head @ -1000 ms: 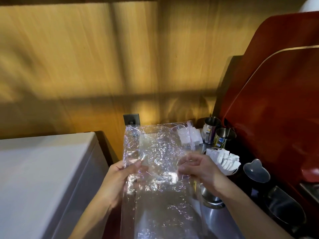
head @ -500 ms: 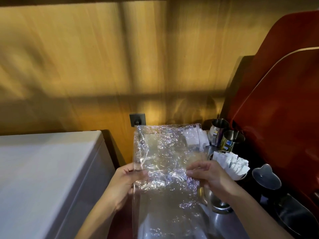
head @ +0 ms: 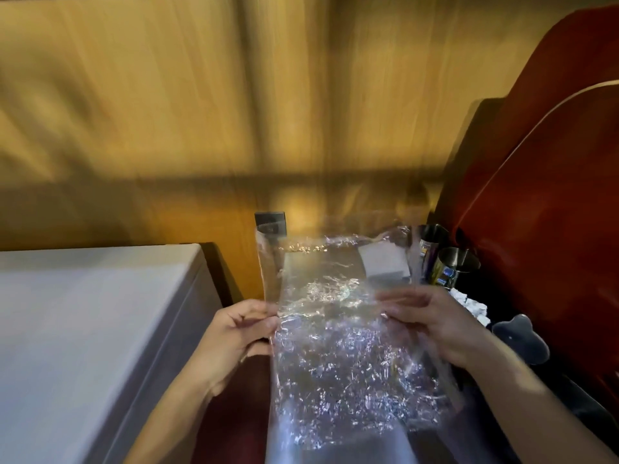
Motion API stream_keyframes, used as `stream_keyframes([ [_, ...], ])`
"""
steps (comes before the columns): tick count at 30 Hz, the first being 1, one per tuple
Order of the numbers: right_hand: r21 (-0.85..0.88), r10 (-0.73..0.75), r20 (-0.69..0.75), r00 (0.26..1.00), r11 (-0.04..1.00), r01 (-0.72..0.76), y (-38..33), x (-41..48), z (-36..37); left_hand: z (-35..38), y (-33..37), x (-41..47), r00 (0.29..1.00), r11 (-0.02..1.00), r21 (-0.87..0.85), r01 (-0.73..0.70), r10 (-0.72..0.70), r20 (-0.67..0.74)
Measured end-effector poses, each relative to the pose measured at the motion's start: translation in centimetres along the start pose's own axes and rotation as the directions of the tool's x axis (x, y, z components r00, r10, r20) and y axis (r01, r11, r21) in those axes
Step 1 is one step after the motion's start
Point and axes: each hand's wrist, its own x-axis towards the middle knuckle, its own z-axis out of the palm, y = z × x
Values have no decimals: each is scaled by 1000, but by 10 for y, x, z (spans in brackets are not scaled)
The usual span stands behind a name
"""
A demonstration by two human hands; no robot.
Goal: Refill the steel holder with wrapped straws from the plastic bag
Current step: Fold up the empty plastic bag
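Observation:
I hold a crinkled clear plastic bag (head: 335, 346) upright in front of me. My left hand (head: 234, 333) pinches its left edge. My right hand (head: 432, 323) grips its right side. A blurred white bundle (head: 385, 266), seemingly wrapped straws, shows through the bag's upper right corner. Behind my right hand, white wrapped straws (head: 472, 304) stick up from a holder that is mostly hidden by the hand and bag. The frame is motion-blurred.
Two steel cups (head: 455, 266) stand at the back right against a red curved panel (head: 552, 195). A dark heart-shaped object (head: 519, 336) lies right of my right hand. A white cabinet top (head: 83, 313) fills the left. A wooden wall with a socket (head: 271, 222) is behind.
The view has shifted, so the bag and hands sit further right and lower in frame. Both hands keep their grip on the bag. The picture has become more blurred.

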Motion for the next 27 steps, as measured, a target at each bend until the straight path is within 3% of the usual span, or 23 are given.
stream_keyframes([
  [9, -158, -91, -50, 995, 984, 82, -4, -5, -10, 11, -5, 4, 999, 998, 45, -46, 46, -7],
  [13, -316, -138, -69, 988, 942, 110, -6, -10, -10, 12, -10, 8, 999, 999, -39, -25, 24, -34],
  [16, -387, -199, -96, 975, 910, 148, -6, -15, -9, 13, -15, 9, 994, 977, -184, 108, -109, 7],
  [18, -415, -232, -124, 965, 895, 162, -5, -17, -7, 14, -19, 6, 970, 962, -137, 238, -230, 76],
  [20, -436, -246, -136, 960, 885, 164, -5, -18, -5, 17, -24, 1, 957, 956, -88, 281, -271, 103],
  [22, -552, -255, -73, 964, 816, 174, -11, -21, -2, 21, -24, -4, 971, 972, -47, 231, -227, 79],
  [23, -659, -229, 1, 973, 732, 173, -16, -23, -1, 23, -23, -6, 984, 984, -14, 177, -177, 30],
  [25, -828, -144, 119, 982, 532, 179, -29, -27, -1, 22, -18, -6, 995, 992, 116, 54, -44, -88],
  [27, -866, -155, 142, 978, 459, 199, -43, -31, 2, 16, -4, -8, 989, 954, 285, -90, 119, -85],
])
